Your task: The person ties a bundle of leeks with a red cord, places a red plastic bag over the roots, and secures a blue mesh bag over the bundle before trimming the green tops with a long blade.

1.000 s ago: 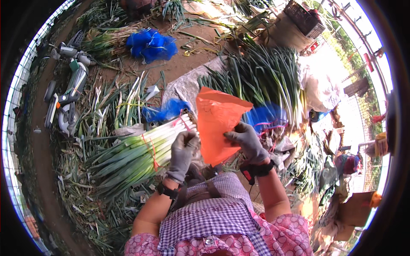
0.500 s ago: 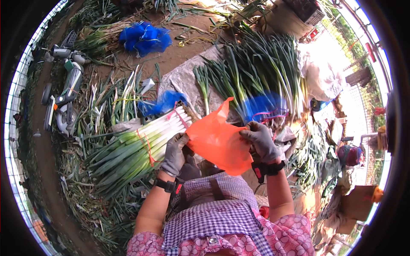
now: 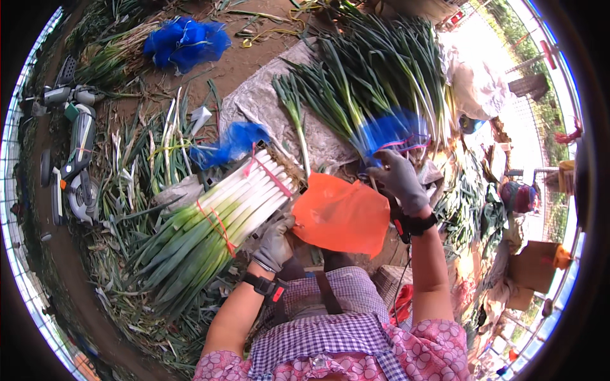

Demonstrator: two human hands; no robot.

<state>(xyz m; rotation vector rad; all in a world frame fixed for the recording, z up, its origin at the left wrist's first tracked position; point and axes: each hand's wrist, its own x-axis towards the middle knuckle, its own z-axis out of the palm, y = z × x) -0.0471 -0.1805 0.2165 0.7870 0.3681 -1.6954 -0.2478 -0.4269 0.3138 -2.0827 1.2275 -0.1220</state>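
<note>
My gloved left hand [image 3: 276,244] is closed on the left edge of an orange plastic bag [image 3: 343,216], which hangs spread out in front of me. My gloved right hand [image 3: 403,184] is off the bag, above its right side, thumb and forefinger apart beside a blue mesh net [image 3: 397,132]. That net lies across the white stems of a large pile of leeks [image 3: 375,76]. Left of the bag lies a thick bundle of leeks [image 3: 213,225], bound with red and pink ties, its white root ends pointing up and right.
A single leek [image 3: 298,127] lies on a pale sheet [image 3: 251,95]. More blue netting [image 3: 232,146] is beyond the bundle, with a bunched blue net [image 3: 187,43] farther off. A grey wheeled machine [image 3: 79,143] stands at left. Loose leaves [image 3: 136,324] cover the ground.
My right hand has let go of the orange bag and moved up toward the blue net. The bag now hangs from my left hand, which has lowered and shifted slightly right.
</note>
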